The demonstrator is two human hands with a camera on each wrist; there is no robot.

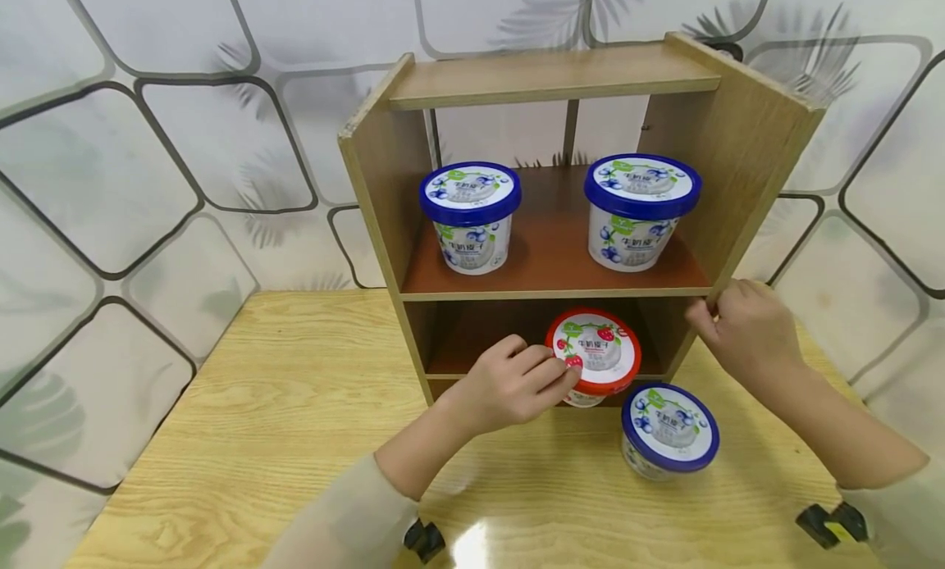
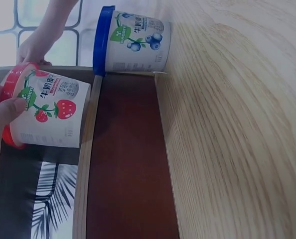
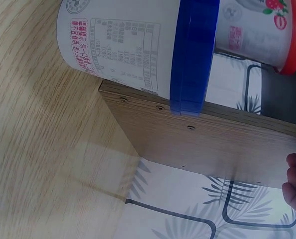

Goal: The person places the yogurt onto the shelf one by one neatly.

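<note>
In the head view my left hand (image 1: pixel 513 382) grips a red-lidded tub (image 1: pixel 601 356) with strawberries printed on it. The left wrist view shows the thumb on the lid side of this tilted tub (image 2: pixel 50 107), at the front of the lower shelf (image 1: pixel 480 348). My right hand (image 1: pixel 753 331) holds the front edge of the wooden shelf unit's right side panel (image 1: pixel 760 159), its fingers curled there. On the table, in front of the unit's right side, stands a blue-lidded tub (image 1: pixel 670 430) with blueberries printed on it; neither hand touches it.
Two more blue-lidded tubs stand on the upper shelf, one at the left (image 1: pixel 472 216) and one at the right (image 1: pixel 641 212). The unit stands on a wood-grain table (image 1: pixel 310 372), near a patterned wall (image 1: pixel 221 143). Its top board (image 1: pixel 546 73) spans the side panels.
</note>
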